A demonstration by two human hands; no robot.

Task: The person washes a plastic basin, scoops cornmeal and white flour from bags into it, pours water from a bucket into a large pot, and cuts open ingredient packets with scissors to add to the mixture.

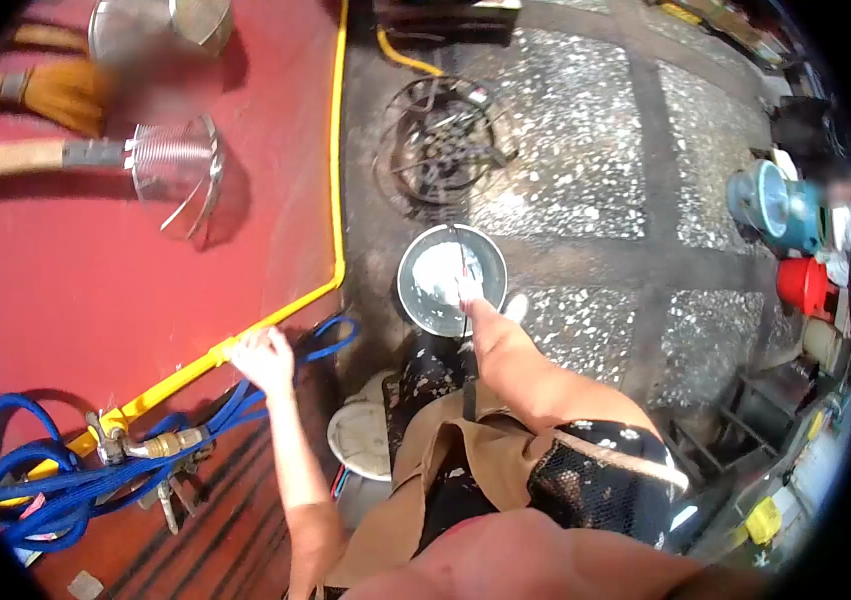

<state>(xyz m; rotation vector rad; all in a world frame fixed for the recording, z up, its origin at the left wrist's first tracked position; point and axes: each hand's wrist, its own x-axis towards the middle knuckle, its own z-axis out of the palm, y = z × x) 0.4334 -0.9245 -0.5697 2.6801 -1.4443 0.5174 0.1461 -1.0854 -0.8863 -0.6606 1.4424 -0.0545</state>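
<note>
A round metal bucket [412, 308] stands below me near the middle, its inside bright with glare. My right hand [470, 290] is closed around the thin dark bail handle [462, 250] that crosses its top. On the left, my left hand [263, 360] has its fingers bent over a yellow pipe [186, 375] along the edge of the red surface. Its fingertips are partly blurred. A blue hose [246, 405] runs just under this hand, toward a brass valve fitting [171, 442].
A wire strainer [176, 165] with a wooden handle and a brush [61, 95] lie on the red surface [276, 130]. Beyond the bucket is a round burner [446, 140]. A white-topped round stool or lid [361, 440] is beside my legs. Blue [771, 200] and red buckets [801, 285] stand right.
</note>
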